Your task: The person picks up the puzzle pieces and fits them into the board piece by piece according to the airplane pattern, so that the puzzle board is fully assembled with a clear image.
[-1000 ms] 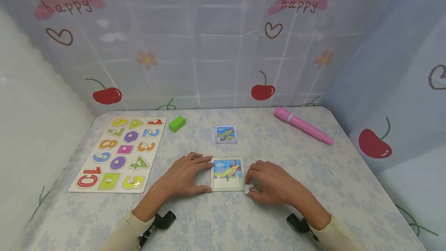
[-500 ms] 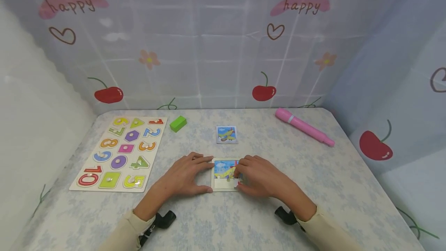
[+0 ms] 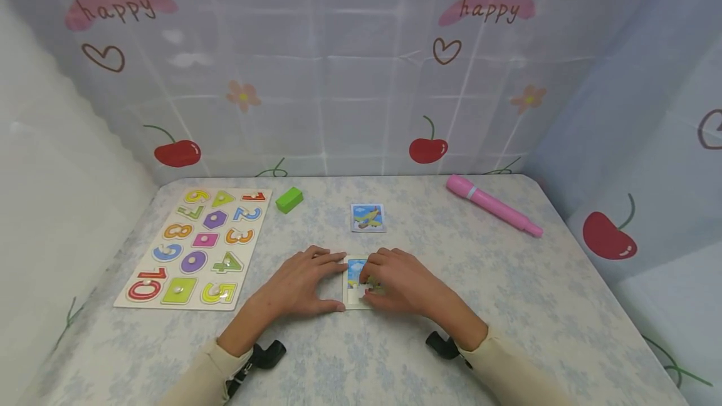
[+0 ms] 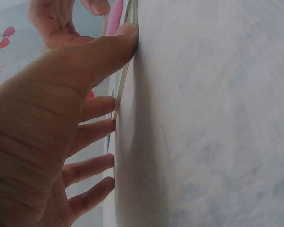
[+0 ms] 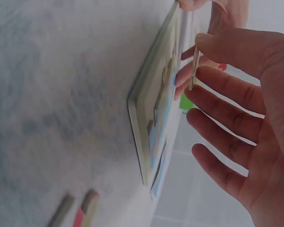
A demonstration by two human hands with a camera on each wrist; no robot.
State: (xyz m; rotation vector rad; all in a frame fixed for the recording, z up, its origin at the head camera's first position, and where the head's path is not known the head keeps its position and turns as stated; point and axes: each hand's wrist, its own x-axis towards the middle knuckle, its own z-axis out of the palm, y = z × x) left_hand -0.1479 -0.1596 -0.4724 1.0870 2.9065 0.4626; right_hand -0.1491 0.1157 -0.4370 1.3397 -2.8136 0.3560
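A small jigsaw board [image 3: 355, 299] with a cream frame lies flat on the table, part of its aeroplane picture filled in. My left hand [image 3: 299, 281] rests at its left side, thumb and fingers spread and fairly straight against the edge. Over the board, my right hand [image 3: 405, 284] pinches a thin puzzle piece [image 5: 194, 68] between thumb and fingers, seen edge-on above the surface in the right wrist view. That hand covers most of the picture in the head view; blue sky shows at the left. Beyond the board lies a small aeroplane picture card [image 3: 368, 218].
A number and shape peg board [image 3: 204, 276] lies at the left, beside a green block [image 3: 289, 200]. At the back right is a pink marker-shaped stick [image 3: 495, 207]. Blurred flat pieces [image 5: 87, 208] lie on the table near my right wrist. Printed curtains [image 3: 361, 80] stand behind.
My right hand has moved left with the puzzle piece, from beside the board's right edge to over its middle. The left hand has stayed at the left edge.
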